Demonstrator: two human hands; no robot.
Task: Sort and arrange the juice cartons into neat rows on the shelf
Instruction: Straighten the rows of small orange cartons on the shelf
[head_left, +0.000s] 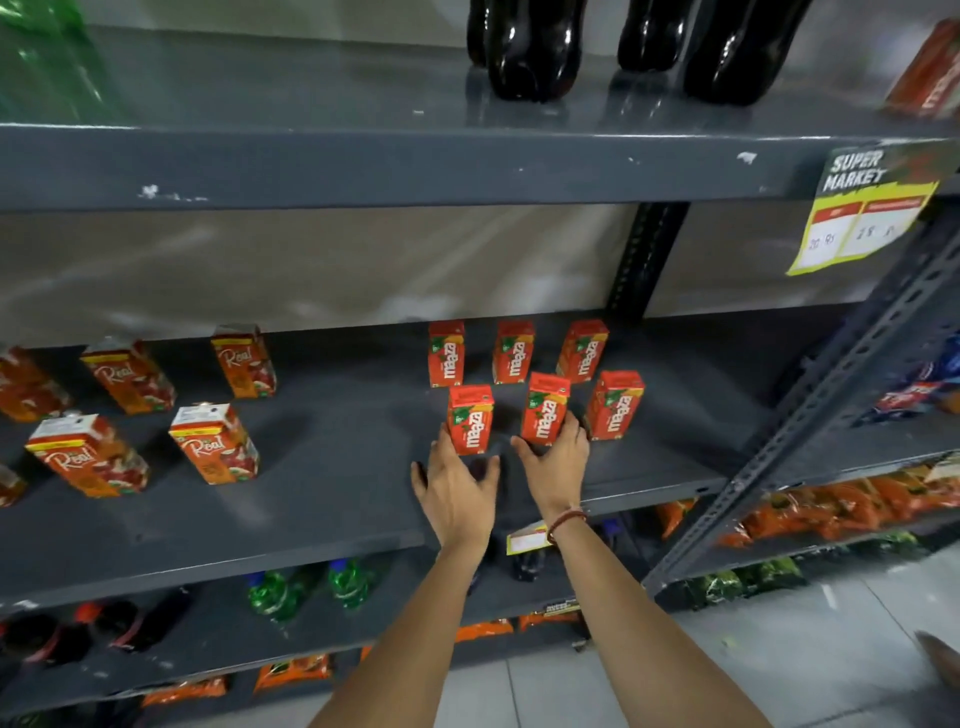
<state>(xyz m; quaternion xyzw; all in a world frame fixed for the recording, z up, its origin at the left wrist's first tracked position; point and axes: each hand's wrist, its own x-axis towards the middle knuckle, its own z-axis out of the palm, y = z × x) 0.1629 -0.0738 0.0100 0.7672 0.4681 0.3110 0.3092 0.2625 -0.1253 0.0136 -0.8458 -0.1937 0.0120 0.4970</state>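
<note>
Small red Maaza cartons stand upright in two rows of three on the grey shelf (337, 499). My left hand (457, 486) is open just below the front-left Maaza carton (470, 418), fingertips at its base. My right hand (556, 460) cups the front-middle Maaza carton (545, 408) from below, thumb on its left side and fingers on its right. The front-right Maaza carton (615, 405) stands free. Behind them is the back row of Maaza cartons (513, 352). To the left, several larger Real cartons (215, 441) stand loosely spaced.
Dark cola bottles (535, 52) stand on the shelf above. A yellow price tag (862, 218) hangs at the upper right. A slanted metal upright (810, 405) borders the right side. Green and dark bottles (311, 587) fill the shelf below; orange snack packs (841, 509) lie lower right.
</note>
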